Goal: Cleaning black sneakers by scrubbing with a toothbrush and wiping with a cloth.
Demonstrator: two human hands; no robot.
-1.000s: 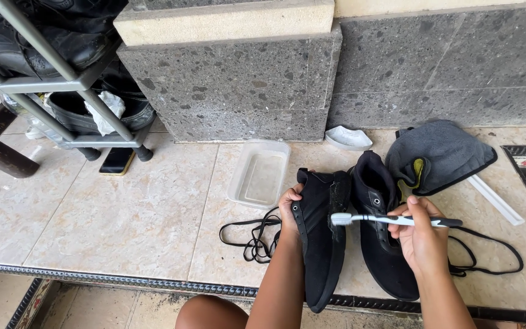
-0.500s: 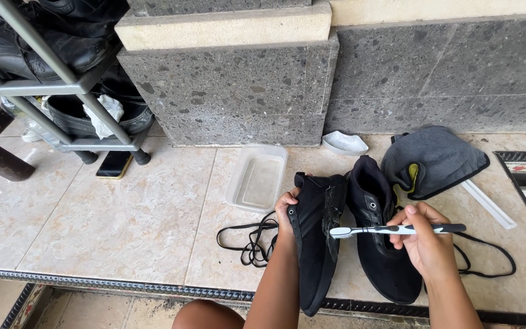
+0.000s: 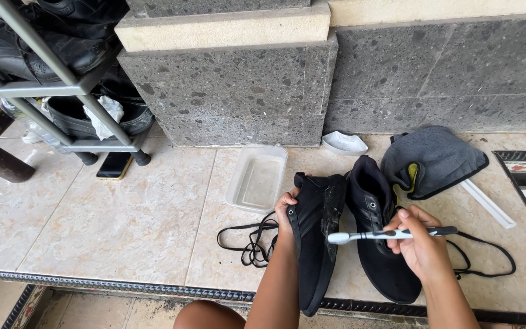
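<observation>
Glossy beige floor tiles (image 3: 111,225) spread out below us, veined like marble, running back to a rough speckled grey stone wall (image 3: 232,97) capped with a smooth cream ledge. Our left hand (image 3: 285,207) is curled around the upper edge of a black shoe (image 3: 315,244), fingers wrapped over the rim and holding it tilted on its side so the matte fabric faces right. Our right hand (image 3: 421,247) is pinched shut on the handle of a toothbrush (image 3: 391,234), a slim white and dark stick lying level, its bristled head touching the held shoe's side. Just beside that shoe, the second black shoe (image 3: 378,244) rests flat on the tiles, opening upward. Loose black laces (image 3: 248,240) lie tangled on the floor left of our wrist, and another lace (image 3: 488,256) loops out to the right. Behind the shoes sits a clear rectangular plastic tub (image 3: 257,180) holding shallow water, near a small white dish (image 3: 344,143) against the wall. Soft grey cloth (image 3: 436,159) with a yellow inner patch lies crumpled to the right, with a thin white strip (image 3: 488,204) next to it. At far left, a grey metal rack (image 3: 50,85) carries dark leather shoes, and a flat black phone (image 3: 114,165) lies by its foot.
</observation>
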